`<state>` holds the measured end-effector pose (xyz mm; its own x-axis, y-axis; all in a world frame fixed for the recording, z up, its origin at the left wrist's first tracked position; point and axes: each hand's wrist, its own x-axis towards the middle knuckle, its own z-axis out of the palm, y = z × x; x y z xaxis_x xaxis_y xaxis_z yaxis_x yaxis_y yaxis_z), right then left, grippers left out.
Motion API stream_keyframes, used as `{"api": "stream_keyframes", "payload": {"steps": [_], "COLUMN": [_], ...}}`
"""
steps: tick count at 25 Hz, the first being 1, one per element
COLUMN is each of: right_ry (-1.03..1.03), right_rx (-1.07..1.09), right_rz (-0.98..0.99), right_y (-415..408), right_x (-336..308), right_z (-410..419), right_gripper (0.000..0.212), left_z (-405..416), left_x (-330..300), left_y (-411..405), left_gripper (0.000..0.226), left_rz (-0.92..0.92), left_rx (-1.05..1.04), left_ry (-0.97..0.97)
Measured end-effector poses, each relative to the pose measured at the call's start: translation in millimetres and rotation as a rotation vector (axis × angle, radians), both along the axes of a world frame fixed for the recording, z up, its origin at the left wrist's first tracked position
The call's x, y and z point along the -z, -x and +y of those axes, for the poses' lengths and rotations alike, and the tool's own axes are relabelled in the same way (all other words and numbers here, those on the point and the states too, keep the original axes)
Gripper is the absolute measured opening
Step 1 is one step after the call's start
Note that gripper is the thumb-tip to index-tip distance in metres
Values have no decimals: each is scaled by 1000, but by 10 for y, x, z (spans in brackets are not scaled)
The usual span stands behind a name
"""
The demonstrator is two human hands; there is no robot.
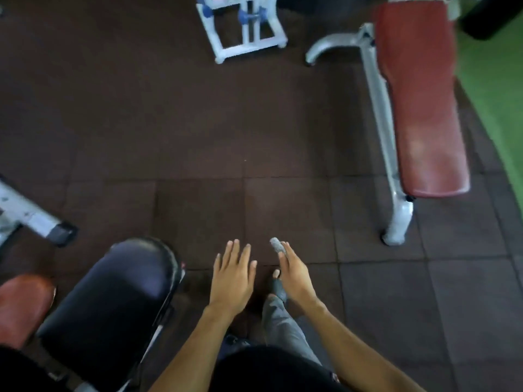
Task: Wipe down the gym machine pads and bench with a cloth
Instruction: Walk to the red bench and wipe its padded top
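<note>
Left hand: your left hand (232,274) hovers flat, fingers spread, holding nothing.
Right hand: your right hand (294,274) clasps the grey cloth (276,299).
Bench: red bench (421,103) well apart, far right.
Pad: black pad (119,292) beside your left hand.

Dark brown rubber tiles (198,131) cover the floor, their seams showing as a faint grid. Along the right edge runs a strip of green turf (498,89), curving where it meets the tiles. At the top stands a white metal frame (243,32) with blue fittings. A grey steel leg (31,216) with a black end cap juts in from the left. The light is dim and the whole view is somewhat blurred.
</note>
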<state>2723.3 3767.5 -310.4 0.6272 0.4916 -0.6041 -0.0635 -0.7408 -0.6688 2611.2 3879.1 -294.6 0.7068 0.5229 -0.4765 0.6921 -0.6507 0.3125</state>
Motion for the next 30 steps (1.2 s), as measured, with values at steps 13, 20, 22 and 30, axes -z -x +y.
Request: {"api": "stream_keyframes", "payload": {"steps": [13, 20, 22, 30], "right_ry": [-89, -55, -53, -61], "right_rx": [886, 1434, 1529, 1749], "right_rz": [-116, -158, -156, -146], "right_y": [-2484, -3490, -3817, -5333], "right_x": [-138, -90, -7, 863], "right_z": [-881, -620, -556, -711], "right_gripper": [46, 46, 46, 44], "left_z": [-344, -113, -189, -788], "left_x": [-296, -327, -241, 770], "left_y": [-3755, -5655, -6139, -7717], "left_gripper": [56, 71, 63, 70], "left_rz": [37, 3, -43, -125], "left_rx": [942, 1396, 1447, 1572], "left_ry": [-42, -114, -135, -112]}}
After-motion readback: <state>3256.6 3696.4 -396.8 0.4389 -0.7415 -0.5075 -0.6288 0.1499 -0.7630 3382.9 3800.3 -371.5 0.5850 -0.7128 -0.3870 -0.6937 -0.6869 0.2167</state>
